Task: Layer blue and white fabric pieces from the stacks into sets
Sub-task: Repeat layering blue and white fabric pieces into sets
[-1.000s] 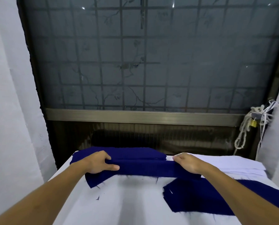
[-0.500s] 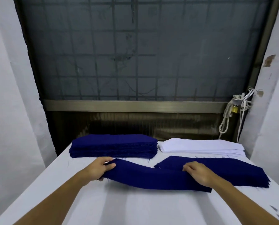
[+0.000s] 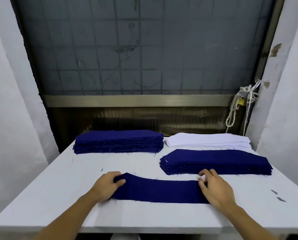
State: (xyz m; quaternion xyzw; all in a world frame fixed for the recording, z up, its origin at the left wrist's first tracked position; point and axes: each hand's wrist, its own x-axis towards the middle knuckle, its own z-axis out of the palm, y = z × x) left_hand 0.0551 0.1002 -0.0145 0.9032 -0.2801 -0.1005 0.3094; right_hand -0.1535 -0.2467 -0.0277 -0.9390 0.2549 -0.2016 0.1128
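I see left hand (image 3: 106, 185) fingers curled round left end of blue strip (image 3: 160, 191), thumb on top | strip lies flat on table (image 3: 58, 196) near front edge | right hand (image 3: 214, 187) fingers bent, pinching its right end.

Dim, cool, even light, perhaps from overhead; soft shadows; wide-angle bending at edges; slight overall softness.

From my feed, both bare forearms reach in over the near edge of the table (image 3: 46, 201), left hand (image 3: 108, 185) gripping the left end of the blue fabric piece (image 3: 162, 191) with its thumb on top, right hand (image 3: 214, 187) knuckles-up, fingertips pinching its right end.
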